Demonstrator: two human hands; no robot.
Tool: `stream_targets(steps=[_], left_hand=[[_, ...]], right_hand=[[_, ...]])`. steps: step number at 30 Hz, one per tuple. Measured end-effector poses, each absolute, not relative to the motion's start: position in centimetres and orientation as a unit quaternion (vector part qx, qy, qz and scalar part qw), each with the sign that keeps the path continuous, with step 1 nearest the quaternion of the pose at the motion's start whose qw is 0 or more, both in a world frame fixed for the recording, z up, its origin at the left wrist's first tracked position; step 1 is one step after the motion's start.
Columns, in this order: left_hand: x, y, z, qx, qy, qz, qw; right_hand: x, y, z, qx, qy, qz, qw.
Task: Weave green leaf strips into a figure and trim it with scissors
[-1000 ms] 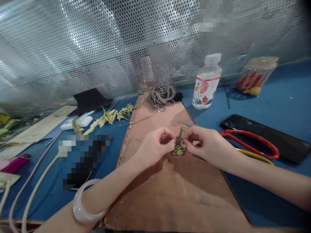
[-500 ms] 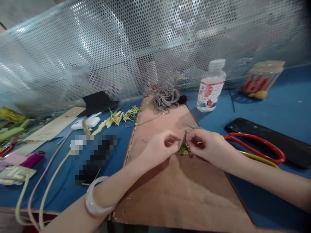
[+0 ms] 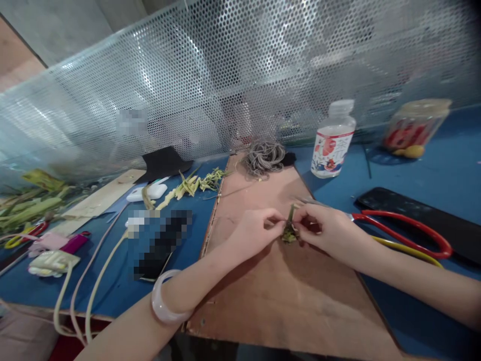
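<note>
A small green plant piece (image 3: 289, 232), with a narrow stalk pointing up and ragged leafy bits below, is pinched between my hands over the brown board (image 3: 300, 306). My left hand (image 3: 259, 231) holds it from the left, thumb and fingertips together. From the right, my right hand (image 3: 323, 228) grips its other side with bent fingers. The fingertips nearly meet and hide part of the piece. Scissors with red and yellow handles (image 3: 409, 223) lie beside and partly under my right hand and forearm.
Grey cord (image 3: 265, 158) lies coiled at the board's far end. A labelled bottle (image 3: 332, 145), a jar (image 3: 417, 125) and a black phone (image 3: 462, 223) are on the right. Leaf scraps (image 3: 191, 185), a dark phone (image 3: 163, 245) and cables are left. Perforated metal (image 3: 225, 75) stands behind.
The whole view has shifted, so the objects appear farther right. My left fingertips are now closer to the plant piece and touch it; my right hand keeps its pinch.
</note>
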State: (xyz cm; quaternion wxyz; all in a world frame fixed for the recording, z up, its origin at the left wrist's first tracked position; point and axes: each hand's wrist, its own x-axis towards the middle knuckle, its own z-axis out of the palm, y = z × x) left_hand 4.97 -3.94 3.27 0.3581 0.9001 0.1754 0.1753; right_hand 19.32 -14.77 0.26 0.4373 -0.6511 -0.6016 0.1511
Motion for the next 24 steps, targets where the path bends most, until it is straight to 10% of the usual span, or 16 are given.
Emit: stream_targets(steps=[24], left_hand=[[5.02,-3.86,2.98,0.915,0.167,0.173,0.324]], right_hand=[[19.63,-14.50,0.43,-0.635,-0.683,-0.068,0.354]])
